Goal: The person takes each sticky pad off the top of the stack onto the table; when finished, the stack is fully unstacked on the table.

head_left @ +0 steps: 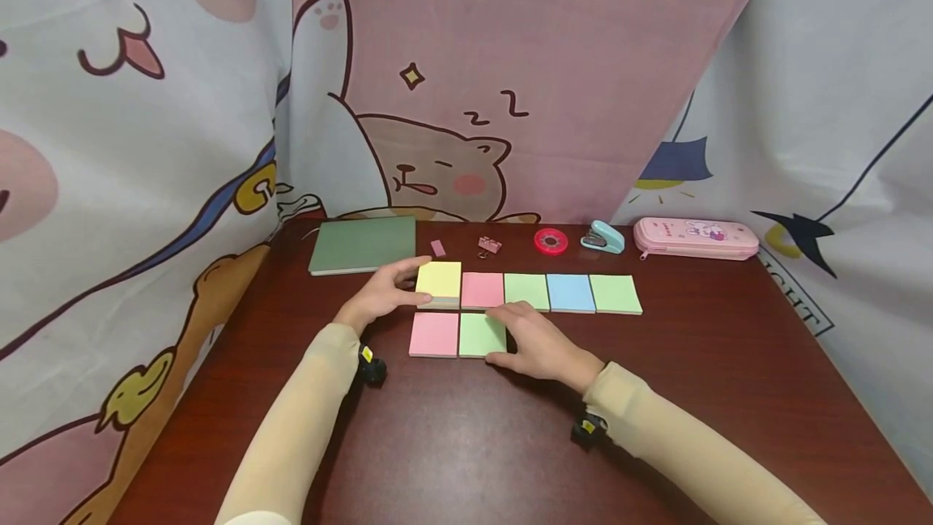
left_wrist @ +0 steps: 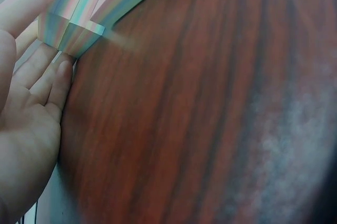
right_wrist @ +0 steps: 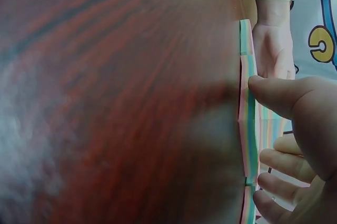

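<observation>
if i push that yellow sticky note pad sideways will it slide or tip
The yellow pad lies flat and low on the smooth wooden table, so it will probably slide, not tip. It looks thicker than its neighbours, so likely stiff. The left hand touches its edge; loose top sheets might shift.

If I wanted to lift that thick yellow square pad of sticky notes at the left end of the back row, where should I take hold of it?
Probably by the front and back edges of the yellow square pad of sticky notes, coming from above. Its right side butts against the pink square pad, and the left hand already rests at its left side. Being the thickest stack, its edges give fingers purchase.
</observation>
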A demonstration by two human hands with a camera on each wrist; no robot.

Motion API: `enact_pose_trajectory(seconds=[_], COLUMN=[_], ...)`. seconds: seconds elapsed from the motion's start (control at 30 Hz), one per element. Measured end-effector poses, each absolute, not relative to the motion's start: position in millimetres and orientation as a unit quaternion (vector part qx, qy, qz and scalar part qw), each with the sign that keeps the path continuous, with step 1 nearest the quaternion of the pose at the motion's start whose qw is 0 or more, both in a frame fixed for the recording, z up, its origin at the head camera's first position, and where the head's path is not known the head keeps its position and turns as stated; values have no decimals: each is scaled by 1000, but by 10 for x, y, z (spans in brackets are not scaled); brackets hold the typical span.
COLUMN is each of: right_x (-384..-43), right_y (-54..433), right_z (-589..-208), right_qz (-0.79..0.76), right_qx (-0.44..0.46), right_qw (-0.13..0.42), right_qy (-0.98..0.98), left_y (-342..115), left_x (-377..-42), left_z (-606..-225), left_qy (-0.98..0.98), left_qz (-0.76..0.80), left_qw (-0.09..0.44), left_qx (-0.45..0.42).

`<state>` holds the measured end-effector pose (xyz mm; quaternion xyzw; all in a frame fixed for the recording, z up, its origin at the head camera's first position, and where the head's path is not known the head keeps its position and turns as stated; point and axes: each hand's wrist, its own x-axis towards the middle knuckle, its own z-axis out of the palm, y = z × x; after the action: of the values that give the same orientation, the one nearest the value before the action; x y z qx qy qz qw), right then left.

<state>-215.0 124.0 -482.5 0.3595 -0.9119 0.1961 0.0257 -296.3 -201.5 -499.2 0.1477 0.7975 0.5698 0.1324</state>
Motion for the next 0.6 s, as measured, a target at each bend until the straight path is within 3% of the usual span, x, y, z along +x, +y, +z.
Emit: enact_pose_trajectory(seconds=[0.27,0.6], right_x=[-2251,-2752], right_y=[1138,715], right_z=[-4665,-4550], right_qz=[218,255], right_qx=[351,366], right_qw=[50,46], right_qy=[-909,-894], left_y=[-2028,-2027], left_x=[-2950,-2974], left_z=[-5017,-5025], left_qy=[805,813], left_qz=[557,542], left_qw=[119,113], left_qx=[165,183])
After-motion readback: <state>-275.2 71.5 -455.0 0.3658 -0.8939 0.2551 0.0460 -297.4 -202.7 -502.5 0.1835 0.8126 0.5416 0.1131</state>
